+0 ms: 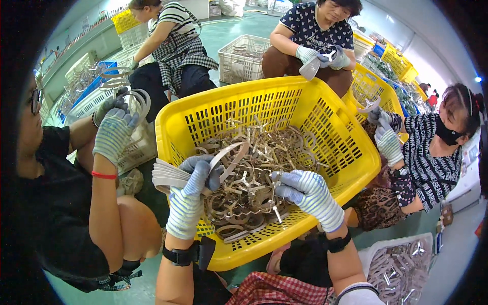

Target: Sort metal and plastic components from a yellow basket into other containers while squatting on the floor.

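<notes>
In front of me, a large yellow slotted basket (165, 119) holds a tangled heap of small metallic and pale parts (249, 178), with three-armed pieces, wavy strips and curved bands among them. Over its near left side, my left hand (188, 203), in a striped grey-palmed glove, is closed around a fanned stack of pale curved bands (170, 175); one band loops up over the heap. My right hand (315, 198), gloved alike, pinches a thin wavy metallic strip (275, 190) above the heap. Its lower end overlaps other parts, so where it stops is unclear.
Co-workers sit around the basket; the one on the left holds curved bands (142, 104) near its rim. A white crate of parts (430, 244) stands at lower right. Another white crate (231, 66) and a second yellow basket (389, 94) stand beyond. My checked apron (277, 290) lies below.
</notes>
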